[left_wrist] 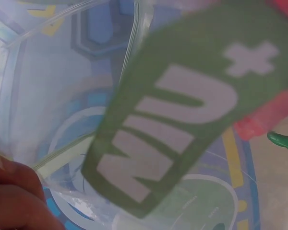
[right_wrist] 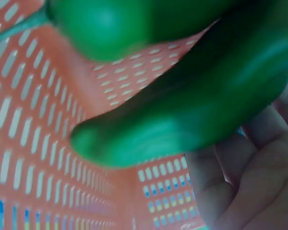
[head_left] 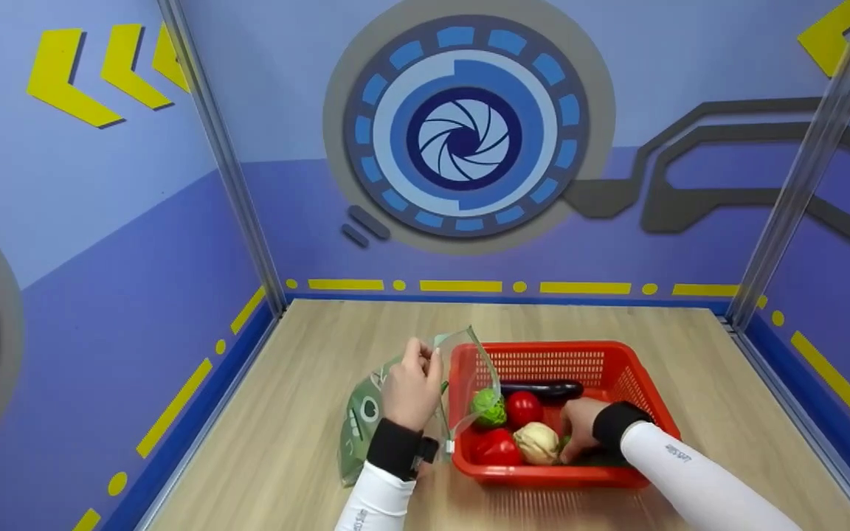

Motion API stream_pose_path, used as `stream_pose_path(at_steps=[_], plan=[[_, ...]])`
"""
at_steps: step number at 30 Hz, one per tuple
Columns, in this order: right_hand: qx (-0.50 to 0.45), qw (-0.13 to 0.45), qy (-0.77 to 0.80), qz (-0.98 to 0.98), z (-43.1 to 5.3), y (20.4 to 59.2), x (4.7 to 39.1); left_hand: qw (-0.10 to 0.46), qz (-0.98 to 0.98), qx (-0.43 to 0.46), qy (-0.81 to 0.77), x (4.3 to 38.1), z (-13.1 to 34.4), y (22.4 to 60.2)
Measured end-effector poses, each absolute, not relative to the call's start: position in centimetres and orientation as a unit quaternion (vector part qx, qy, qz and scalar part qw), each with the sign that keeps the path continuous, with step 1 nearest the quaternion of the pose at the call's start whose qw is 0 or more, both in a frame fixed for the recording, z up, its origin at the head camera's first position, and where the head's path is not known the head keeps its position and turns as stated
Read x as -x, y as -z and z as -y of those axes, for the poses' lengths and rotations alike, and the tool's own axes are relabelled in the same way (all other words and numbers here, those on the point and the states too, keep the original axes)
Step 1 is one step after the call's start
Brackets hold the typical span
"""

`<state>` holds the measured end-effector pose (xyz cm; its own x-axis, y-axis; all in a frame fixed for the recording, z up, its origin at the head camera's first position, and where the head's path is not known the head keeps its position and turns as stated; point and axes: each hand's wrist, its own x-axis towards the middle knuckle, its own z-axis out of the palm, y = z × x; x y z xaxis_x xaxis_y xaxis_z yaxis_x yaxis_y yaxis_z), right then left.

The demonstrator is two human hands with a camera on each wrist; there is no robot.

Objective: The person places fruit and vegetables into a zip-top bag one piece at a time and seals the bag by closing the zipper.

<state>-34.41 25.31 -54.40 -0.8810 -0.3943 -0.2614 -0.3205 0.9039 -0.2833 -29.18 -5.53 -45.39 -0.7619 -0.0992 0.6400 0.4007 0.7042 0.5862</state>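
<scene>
In the head view my left hand (head_left: 412,387) pinches the edge of a green zip bag (head_left: 351,442) with a clear panel, held up at the basket's left side. White lettering on the bag (left_wrist: 158,120) fills the left wrist view. My right hand (head_left: 581,424) reaches into the red basket (head_left: 565,476). Its fingers curl behind a long, smooth green vegetable (right_wrist: 149,134), cucumber-like; their tips are hidden. Above that vegetable lies another green one with a stem, like a pepper (right_wrist: 101,24). Left of the hand sit a pale, ribbed vegetable (head_left: 538,442) and a red bell pepper (head_left: 497,448).
Farther back in the basket lie a dark eggplant (head_left: 547,389), a tomato (head_left: 524,408) and a leafy green vegetable (head_left: 489,408). The wooden table (head_left: 263,442) is bounded by printed panels (head_left: 285,221) at the back and sides.
</scene>
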Motion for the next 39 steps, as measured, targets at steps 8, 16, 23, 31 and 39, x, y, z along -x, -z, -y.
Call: stream_pose_path(at_steps=[8,16,23,31,39], plan=[[0.150,0.176,0.137,-0.963,-26.3,55.1,35.3,0.331,0.858,0.092,0.381,29.3,5.6,45.4],[0.151,0.129,0.139,-0.970,-26.4,55.7,35.8,0.338,0.856,0.093,0.380,29.4,5.5,45.5],[0.159,0.069,0.128,-0.977,-27.3,57.2,35.9,0.329,0.855,0.101,0.389,29.4,5.3,45.8],[0.120,0.017,0.201,-0.972,-27.5,56.5,37.3,0.338,0.854,0.100,0.382,29.4,5.4,45.7],[0.085,-0.051,0.373,-0.923,-25.5,53.5,38.1,0.335,0.852,0.104,0.388,29.5,5.4,45.8]])
